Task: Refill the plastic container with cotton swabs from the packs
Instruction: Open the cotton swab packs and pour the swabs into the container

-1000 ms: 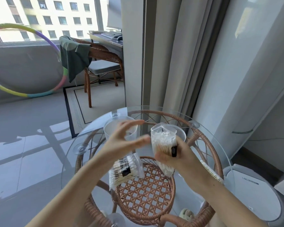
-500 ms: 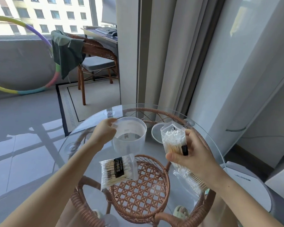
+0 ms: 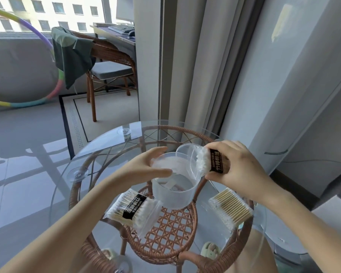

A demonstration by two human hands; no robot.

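Note:
A translucent round plastic container [image 3: 173, 196] stands on the glass table [image 3: 98, 154], and my left hand [image 3: 150, 168] grips its far-left rim. My right hand [image 3: 236, 166] holds an open pack of cotton swabs [image 3: 211, 162] tipped sideways, its open mouth over the container's right rim. The white swab tips show at the pack's mouth. A second pack with a black label [image 3: 132, 209] lies flat in front of the container on the left. A third pack [image 3: 231, 209] lies to the right under my right forearm.
The container's clear lid [image 3: 183, 150] lies just behind the container. The round glass top rests on a wicker frame [image 3: 165, 233]. A curtain and wall stand close behind the table. A wicker chair [image 3: 110, 62] and a hula hoop [image 3: 55, 83] are farther off to the left.
My right hand swung the open pack from upright to tipped over the container's rim. My left hand stayed on the container's rim, and the container slid slightly nearer.

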